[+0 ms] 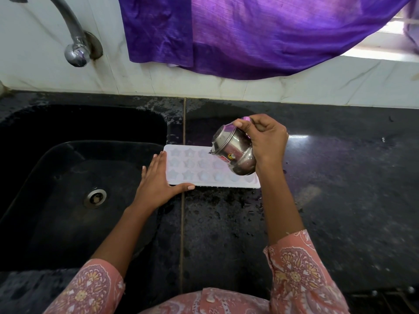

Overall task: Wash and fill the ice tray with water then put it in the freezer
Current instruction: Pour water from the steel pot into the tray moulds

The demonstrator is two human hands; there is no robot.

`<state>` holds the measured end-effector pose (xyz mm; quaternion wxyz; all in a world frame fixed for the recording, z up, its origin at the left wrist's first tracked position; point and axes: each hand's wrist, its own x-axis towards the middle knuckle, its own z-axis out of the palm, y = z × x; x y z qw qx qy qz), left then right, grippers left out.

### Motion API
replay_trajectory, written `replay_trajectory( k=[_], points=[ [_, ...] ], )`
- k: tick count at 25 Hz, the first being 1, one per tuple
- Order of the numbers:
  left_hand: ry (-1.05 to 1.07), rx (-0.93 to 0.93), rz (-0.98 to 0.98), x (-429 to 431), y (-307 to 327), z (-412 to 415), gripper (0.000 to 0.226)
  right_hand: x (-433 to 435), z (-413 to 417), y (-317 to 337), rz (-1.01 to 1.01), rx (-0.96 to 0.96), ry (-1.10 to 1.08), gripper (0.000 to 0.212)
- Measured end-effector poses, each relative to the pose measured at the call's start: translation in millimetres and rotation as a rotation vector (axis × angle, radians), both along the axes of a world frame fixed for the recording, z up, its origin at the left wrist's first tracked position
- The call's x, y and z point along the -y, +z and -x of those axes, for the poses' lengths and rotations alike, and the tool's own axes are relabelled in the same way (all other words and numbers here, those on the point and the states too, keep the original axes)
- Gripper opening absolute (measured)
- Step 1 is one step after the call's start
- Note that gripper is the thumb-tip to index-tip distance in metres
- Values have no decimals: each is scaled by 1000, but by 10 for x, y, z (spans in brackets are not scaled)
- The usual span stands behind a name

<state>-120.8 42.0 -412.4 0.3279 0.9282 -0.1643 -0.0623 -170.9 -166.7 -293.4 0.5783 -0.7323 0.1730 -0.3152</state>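
Observation:
A white ice tray (192,165) with star-shaped and round cells lies flat on the black counter (340,177), just right of the sink. My left hand (158,180) rests on the tray's left end, fingers spread along its edge and thumb on its near rim. My right hand (264,139) grips a small steel pot (235,152) and holds it tilted over the tray's right half, mouth down toward the cells. The pot hides part of the tray's right side.
A black sink (68,189) with a metal drain (95,198) lies to the left. A steel tap (74,48) comes out of the white wall above it. Purple cloth (249,35) hangs over the wall behind. The counter around the tray is wet.

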Motion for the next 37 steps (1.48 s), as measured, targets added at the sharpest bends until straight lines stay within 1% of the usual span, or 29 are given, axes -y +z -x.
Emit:
replay_trajectory(
  k=[12,19,22,31,37],
  points=[
    [0,5,5,-2,-13,-4,127,3,-13,-36,-23,-4,-5,14],
    [4,2,-3,-2,-6,-3,127,11,-32,-89,-184,27,-19,12],
    [4,-1,-4,0,0,2,127,-4,-51,-78,-215,40,4,11],
    [16,1,-10,5,9,6,121,-126,-108,-85,-144,11,79,15],
    [11,-3,-18,-2,-16,-7,127,-158,-160,-86,-81,-12,113,18]
  ],
)
